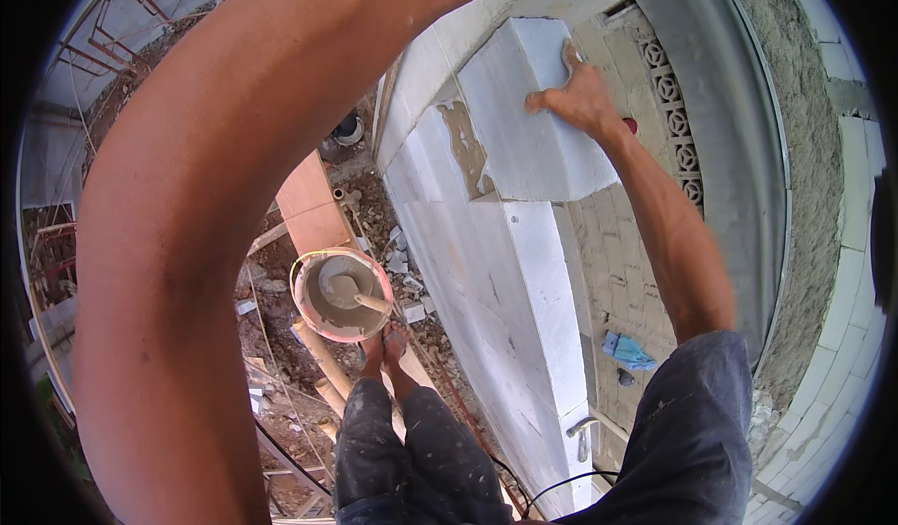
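Note:
A pale grey lightweight concrete block (510,118) sits on top of a wall of the same pale blocks (458,244). My right hand (587,100) grips the block's upper edge, with the thumb and a finger spread on it; the other fingers are hard to make out. Beside the block, a patch of wet mortar (465,148) shows on the wall. My left arm (187,198) curves up across the view and runs out at the top edge, so the left hand is hidden. Below stands a round bucket (301,291) of grey mortar, with a wooden-handled trowel (374,302) in it.
A wooden plank (313,202) and bamboo poles (323,361) lie by my feet, above rubble-strewn ground (267,310). Right of the wall are a light blue cloth (629,350), a row of patterned vent blocks (675,123) and a grey sheet (720,132). A metal tool (582,429) rests on the wall top.

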The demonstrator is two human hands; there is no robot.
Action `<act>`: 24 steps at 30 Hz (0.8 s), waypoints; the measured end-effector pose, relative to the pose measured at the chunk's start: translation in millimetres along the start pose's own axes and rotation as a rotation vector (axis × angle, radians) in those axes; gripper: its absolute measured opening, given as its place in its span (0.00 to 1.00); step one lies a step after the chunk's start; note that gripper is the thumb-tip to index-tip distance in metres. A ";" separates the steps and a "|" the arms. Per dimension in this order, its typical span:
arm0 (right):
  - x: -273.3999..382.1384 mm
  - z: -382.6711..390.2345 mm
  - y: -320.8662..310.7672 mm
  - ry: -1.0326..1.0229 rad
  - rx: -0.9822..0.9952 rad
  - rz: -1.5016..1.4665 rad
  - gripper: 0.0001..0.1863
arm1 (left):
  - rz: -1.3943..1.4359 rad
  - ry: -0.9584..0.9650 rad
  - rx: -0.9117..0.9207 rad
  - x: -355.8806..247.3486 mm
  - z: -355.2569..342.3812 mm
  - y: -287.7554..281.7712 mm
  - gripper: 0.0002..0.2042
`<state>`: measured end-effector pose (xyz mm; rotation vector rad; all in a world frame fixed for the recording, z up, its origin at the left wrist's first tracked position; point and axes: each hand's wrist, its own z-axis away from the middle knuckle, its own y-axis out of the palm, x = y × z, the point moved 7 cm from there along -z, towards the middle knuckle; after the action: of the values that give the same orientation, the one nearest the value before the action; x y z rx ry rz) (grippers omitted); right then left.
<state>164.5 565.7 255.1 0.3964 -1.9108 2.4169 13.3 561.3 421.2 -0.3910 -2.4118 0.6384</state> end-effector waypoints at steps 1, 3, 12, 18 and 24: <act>-4.3 -1.3 1.2 -0.003 -0.001 0.007 0.64 | 0.031 -0.013 -0.069 0.3 -1.0 -2.3 0.23; -2.5 -3.5 3.3 -0.017 0.001 -0.005 0.64 | 0.087 -0.036 -0.194 0.2 2.6 -6.5 0.23; 3.4 5.7 0.6 0.016 -0.004 -0.136 0.64 | -0.042 -0.038 -0.055 -4.6 -0.6 4.4 0.21; 8.9 12.4 -18.5 0.001 -0.032 -0.177 0.62 | -0.004 -0.023 0.066 -6.9 -3.0 6.1 0.20; 18.4 13.5 -33.5 -0.006 -0.039 -0.050 0.61 | -0.008 -0.070 -0.145 -1.0 6.0 -3.5 0.19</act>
<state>155.3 558.4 294.0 0.4451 -1.9225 2.3467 10.0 555.9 418.4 -0.4256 -2.5333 0.4826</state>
